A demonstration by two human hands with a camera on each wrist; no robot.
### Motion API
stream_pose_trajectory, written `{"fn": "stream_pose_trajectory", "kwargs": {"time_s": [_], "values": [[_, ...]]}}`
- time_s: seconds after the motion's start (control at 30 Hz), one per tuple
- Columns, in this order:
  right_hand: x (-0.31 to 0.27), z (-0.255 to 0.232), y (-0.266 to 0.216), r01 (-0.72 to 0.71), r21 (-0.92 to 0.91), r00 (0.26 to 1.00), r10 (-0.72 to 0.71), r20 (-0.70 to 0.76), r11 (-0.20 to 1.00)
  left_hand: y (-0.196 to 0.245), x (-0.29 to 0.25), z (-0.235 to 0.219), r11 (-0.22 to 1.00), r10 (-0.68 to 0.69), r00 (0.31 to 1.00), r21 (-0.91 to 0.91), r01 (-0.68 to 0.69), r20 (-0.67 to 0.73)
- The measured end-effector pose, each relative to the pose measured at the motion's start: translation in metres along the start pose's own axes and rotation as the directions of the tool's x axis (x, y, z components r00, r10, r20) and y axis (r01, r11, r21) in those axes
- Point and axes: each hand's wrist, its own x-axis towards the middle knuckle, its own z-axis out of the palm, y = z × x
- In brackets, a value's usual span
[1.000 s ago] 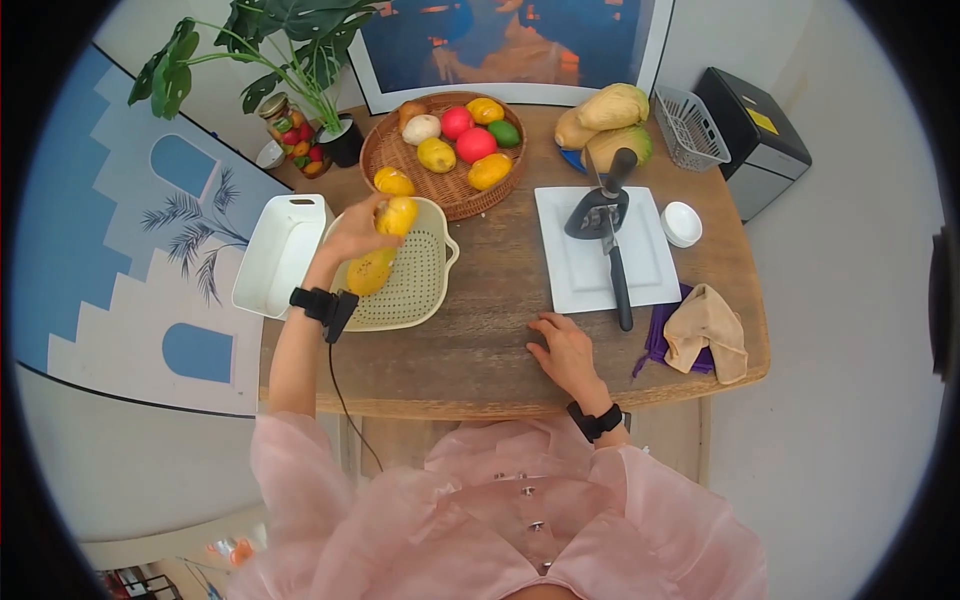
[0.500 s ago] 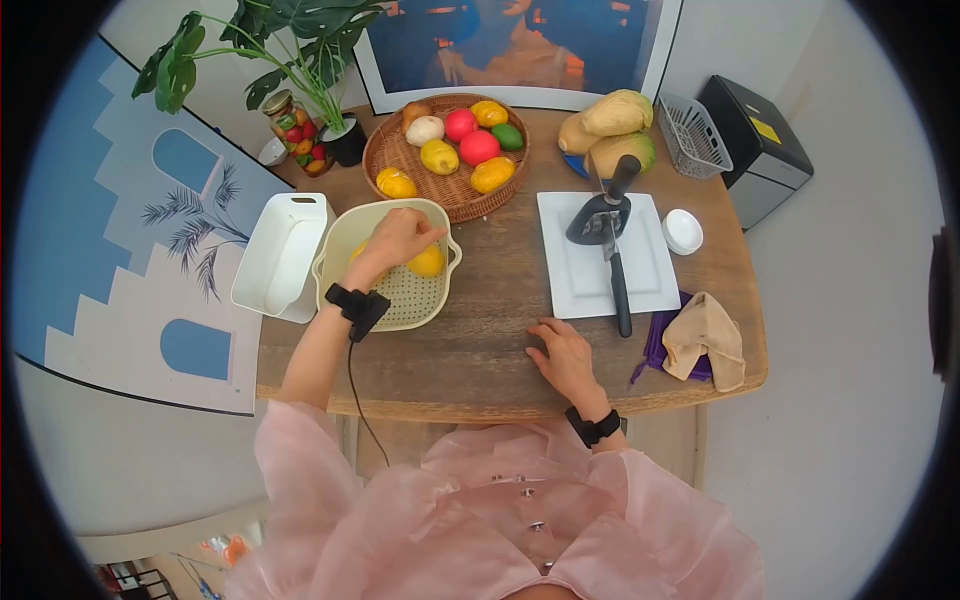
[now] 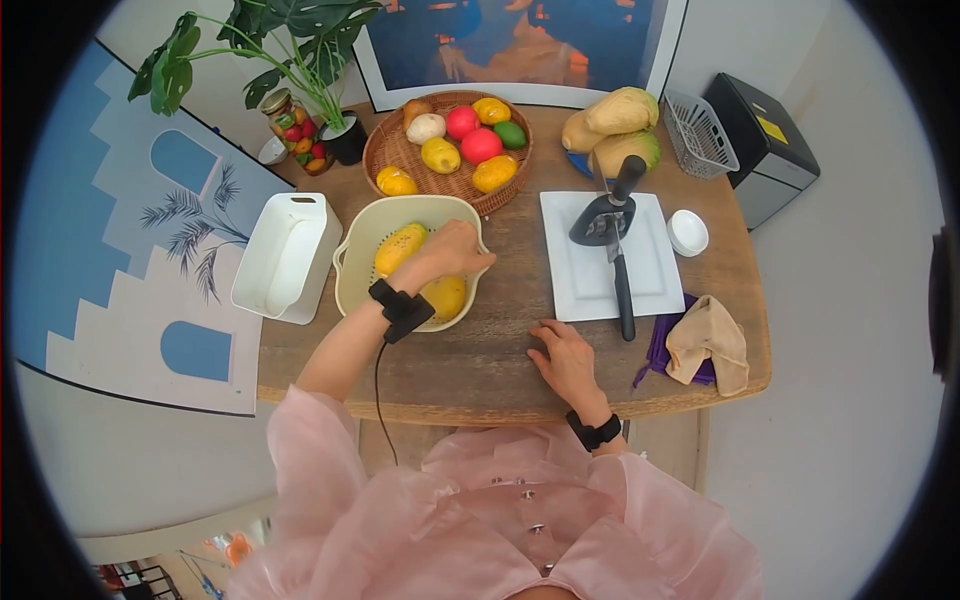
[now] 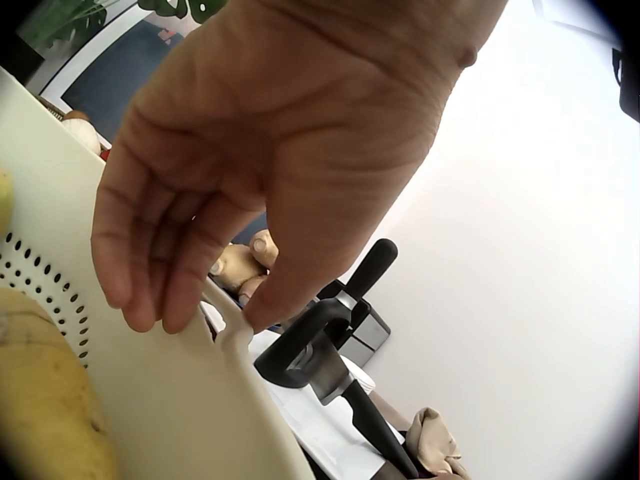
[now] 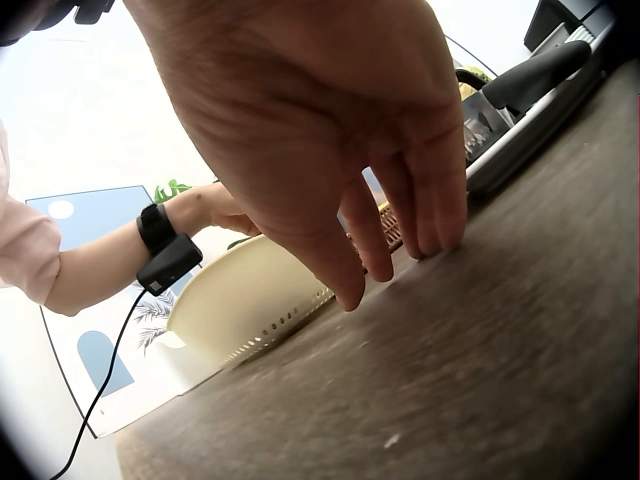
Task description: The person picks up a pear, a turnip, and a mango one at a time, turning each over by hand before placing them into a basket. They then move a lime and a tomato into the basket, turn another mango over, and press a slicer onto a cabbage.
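A cream colander [image 3: 352,290] stands left of the table's middle, holding a yellow fruit [image 3: 401,246] and another [image 3: 446,299] partly under the wrist. My left hand [image 3: 450,252] grips its right rim by the handle; in the left wrist view that hand [image 4: 270,130] has fingers inside the colander wall [image 4: 190,400] and the thumb at the handle. Holding nothing, my right hand [image 3: 567,362] rests its fingertips on the wooden table [image 3: 480,370]. The right wrist view shows this hand [image 5: 320,130] with loosely bent fingers, the colander [image 5: 240,300] beyond.
A white bin [image 3: 285,255] stands left of the colander. Behind is a wicker basket [image 3: 400,155] of fruit. On the right are a white plate [image 3: 655,280] with a knife [image 3: 624,295] and a black tool [image 3: 600,220], a small bowl [image 3: 687,232] and a beige cloth [image 3: 707,345].
My left hand put a yellow fruit into the colander and let go, then took hold of the right rim. The colander has shifted a little right. My right hand stays put.
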Motion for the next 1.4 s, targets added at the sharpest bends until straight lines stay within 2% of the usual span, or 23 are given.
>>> {"fn": "stream_pose_trajectory", "kwargs": {"time_s": [0.07, 0.13, 0.2, 0.27, 0.33, 0.37, 0.47, 0.6, 0.67, 0.8, 0.87, 0.9, 0.97, 1.0, 1.03, 1.07, 1.1, 1.13, 1.17, 1.23, 1.3, 1.37, 1.4], "values": [[0.000, 0.000, 0.002, -0.001, 0.002, 1.000, 0.001, -0.003, 1.000, -0.003, 0.012, -0.004, 0.997, -0.004, 1.000, -0.071, 0.006, 0.020], [-0.001, 0.001, 0.002, 0.001, 0.009, 1.000, -0.001, -0.002, 1.000, -0.035, 0.037, -0.020, 0.999, 0.038, 0.981, -0.027, -0.044, -0.192], [0.000, -0.002, 0.002, -0.004, 0.028, 1.000, 0.004, -0.003, 1.000, -0.064, 0.048, -0.041, 0.989, -0.103, 0.939, -0.134, 0.061, -0.329], [0.000, -0.003, 0.002, -0.011, 0.035, 1.000, 0.011, -0.005, 0.999, -0.102, 0.059, -0.053, 0.974, -0.147, 0.911, 0.102, 0.200, -0.385], [0.002, -0.004, 0.001, -0.022, 0.045, 1.000, 0.023, -0.012, 0.999, -0.151, 0.070, -0.050, 0.958, -0.192, 0.929, 0.145, 0.248, -0.315], [0.003, -0.004, 0.002, -0.027, 0.050, 1.000, 0.027, -0.007, 0.998, -0.157, 0.074, -0.050, 0.935, -0.250, 0.936, 0.188, 0.300, -0.249], [0.006, -0.005, 0.003, -0.046, 0.059, 0.999, 0.046, 0.003, 0.997, -0.163, 0.078, -0.045, 0.889, -0.344, 0.918, 0.248, 0.386, -0.195], [0.007, -0.004, 0.002, -0.080, 0.057, 0.997, 0.079, 0.020, 0.995, -0.165, 0.082, -0.043, 0.887, -0.322, 0.933, 0.295, 0.356, -0.158], [0.006, -0.002, 0.001, -0.063, 0.056, 0.998, 0.063, 0.003, 0.996, -0.165, 0.085, -0.044, 0.918, -0.340, 0.934, 0.174, 0.355, -0.113], [0.005, -0.003, 0.002, -0.041, 0.050, 0.999, 0.041, -0.011, 0.998, -0.161, 0.088, -0.046, 0.918, -0.326, 0.936, 0.191, 0.347, -0.133], [0.005, -0.003, 0.001, -0.048, 0.048, 0.999, 0.048, 0.003, 0.998, -0.146, 0.080, -0.054, 0.965, -0.235, 0.939, 0.053, 0.256, -0.249], [0.006, -0.004, 0.002, -0.057, 0.044, 0.998, 0.057, 0.012, 0.997, -0.140, 0.078, -0.059, 0.964, -0.241, 0.938, 0.052, 0.261, -0.250], [0.005, -0.003, 0.003, -0.051, 0.046, 0.999, 0.051, 0.013, 0.998, -0.120, 0.067, -0.073, 0.999, -0.023, 0.894, -0.036, 0.008, -0.448], [0.005, -0.002, 0.003, -0.048, 0.045, 0.999, 0.047, 0.005, 0.998, -0.107, 0.055, -0.082, 0.931, -0.034, 0.948, -0.354, -0.086, -0.317], [0.004, -0.002, 0.003, -0.045, 0.052, 0.999, 0.044, 0.006, 0.998, -0.091, 0.039, -0.089, 0.933, -0.037, 0.948, -0.350, -0.080, -0.317], [0.004, -0.002, 0.003, -0.046, 0.045, 0.999, 0.045, 0.003, 0.998, -0.077, 0.024, -0.094, 0.929, 0.051, 0.988, -0.356, -0.100, -0.144], [0.003, -0.002, 0.002, -0.046, 0.037, 0.999, 0.046, -0.002, 0.998, -0.070, 0.012, -0.095, 0.923, 0.140, 0.990, -0.367, -0.118, 0.034], [0.003, -0.001, 0.002, -0.042, 0.039, 0.999, 0.043, -0.003, 0.998, -0.072, 0.008, -0.087, 0.941, 0.171, 0.978, -0.312, -0.127, 0.117], [0.003, -0.001, 0.001, -0.038, 0.036, 0.999, 0.039, -0.007, 0.999, -0.075, 0.006, -0.081, 0.942, 0.170, 0.979, -0.311, -0.127, 0.114], [0.000, -0.001, 0.001, -0.034, 0.032, 0.999, 0.035, -0.011, 0.999, -0.075, -0.001, -0.073, 0.993, 0.092, 0.937, -0.096, -0.063, 0.338], [-0.001, -0.001, 0.001, -0.001, 0.043, 1.000, 0.002, -0.018, 0.999, -0.068, 0.000, -0.070, 0.996, 0.043, 0.936, -0.083, -0.015, 0.349], [-0.003, 0.000, 0.002, -0.002, 0.039, 1.000, 0.002, -0.022, 0.999, -0.058, 0.008, -0.069, 0.995, 0.036, 0.973, -0.100, -0.014, 0.226], [-0.004, 0.001, 0.002, -0.004, 0.037, 1.000, 0.005, -0.020, 0.999, -0.054, 0.017, -0.067, 0.995, 0.039, 0.974, -0.100, -0.016, 0.225]]}}
